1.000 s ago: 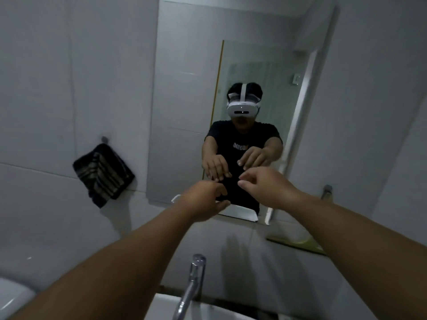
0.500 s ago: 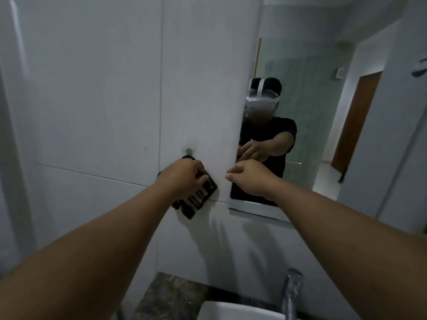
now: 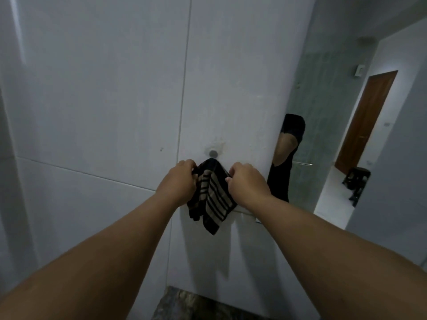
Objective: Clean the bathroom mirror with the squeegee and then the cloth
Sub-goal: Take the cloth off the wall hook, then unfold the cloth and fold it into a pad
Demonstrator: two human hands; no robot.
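A dark cloth (image 3: 213,199) with beige stripes hangs on the tiled wall just under a round metal hook (image 3: 213,153). My left hand (image 3: 180,183) grips the cloth's upper left edge. My right hand (image 3: 246,183) grips its upper right edge. The cloth droops between and below both hands. The mirror (image 3: 323,139) is to the right of the cloth and shows a dark sleeve and an arm. No squeegee is in view.
Pale wall tiles (image 3: 104,100) fill the left and centre. The mirror reflects a brown door (image 3: 365,121) and a dark stool (image 3: 355,181). A dark mottled counter (image 3: 184,306) shows at the bottom edge.
My view has swung left, so the mirror slid to the right edge. Both hands moved from in front of the mirror to the hanging cloth and closed on it.
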